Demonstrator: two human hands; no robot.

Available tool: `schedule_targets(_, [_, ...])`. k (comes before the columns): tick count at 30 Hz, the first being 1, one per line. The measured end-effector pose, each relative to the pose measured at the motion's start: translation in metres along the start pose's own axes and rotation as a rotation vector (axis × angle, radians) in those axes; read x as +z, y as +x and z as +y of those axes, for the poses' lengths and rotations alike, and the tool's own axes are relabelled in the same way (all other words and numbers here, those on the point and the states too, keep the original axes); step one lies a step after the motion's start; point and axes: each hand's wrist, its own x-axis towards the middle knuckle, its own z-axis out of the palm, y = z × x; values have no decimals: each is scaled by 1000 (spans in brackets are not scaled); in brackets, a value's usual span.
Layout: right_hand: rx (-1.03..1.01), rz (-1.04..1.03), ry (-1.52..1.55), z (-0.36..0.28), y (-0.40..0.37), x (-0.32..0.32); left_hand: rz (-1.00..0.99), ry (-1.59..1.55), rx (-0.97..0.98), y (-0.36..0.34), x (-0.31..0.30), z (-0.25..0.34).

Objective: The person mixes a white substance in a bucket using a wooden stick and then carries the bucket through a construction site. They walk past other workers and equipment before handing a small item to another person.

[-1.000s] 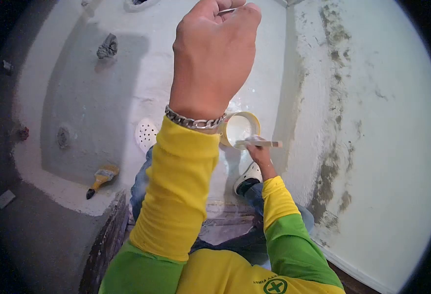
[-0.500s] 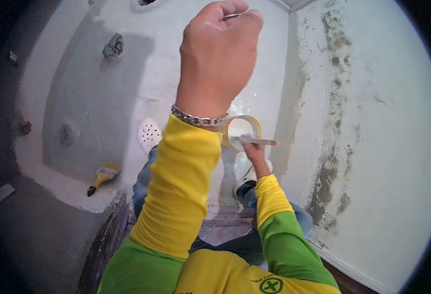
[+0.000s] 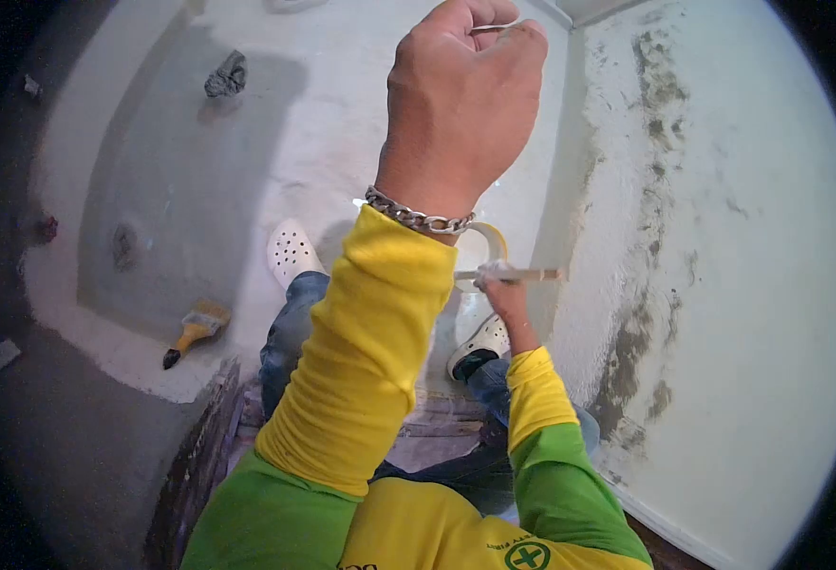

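My left hand (image 3: 465,100) is raised close to the camera, its fingers curled round a thin, pale edge of something I cannot make out. A silver chain bracelet (image 3: 418,216) circles that wrist. Lower down, my right hand (image 3: 501,285) is closed on a wooden stick (image 3: 536,275), held roughly level over the near side of a yellow-rimmed bucket (image 3: 499,243). Pale material shows inside the bucket, which my left wrist and sleeve partly hide.
A yellow-handled brush (image 3: 195,330) lies at the lower left. A grey crumpled lump (image 3: 226,74) sits on the pale floor farther off. White perforated shoes (image 3: 291,253) are on my feet. A stained, patchy wall (image 3: 660,190) rises on the right.
My left hand has shifted right and slightly down, covering more of the bucket. My right hand and the stick have moved a little to the right.
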Motion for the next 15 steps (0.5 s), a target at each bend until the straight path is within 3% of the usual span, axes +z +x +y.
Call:
schedule_targets(2, [125, -84, 52, -14, 20, -8, -12, -268, 92, 2, 7, -20])
schedule_targets(4, [131, 33, 375, -12, 36, -27, -27, -234, 102, 2, 0, -17])
schedule_targets(5, [133, 26, 369, -11, 38, -40, -52, -195, 114, 1, -3, -14])
schedule_targets(7, [-51, 8, 66, -8, 42, -73, -33, -188, 79, 0, -6, -9])
schedule_targets(9, [12, -16, 59, 32, 20, -96, -19, -185, 45, 1, -7, -11])
schedule_targets(10, [73, -40, 59, 47, 9, -101, 4, -132, 140, 2, -6, -17])
schedule_targets(11, [74, -43, 55, 40, 3, -99, 29, -77, 233, 3, -6, -20])
schedule_targets(15, [105, 45, 263, -15, -1, -72, -5, -143, 220, 1, 1, -20])
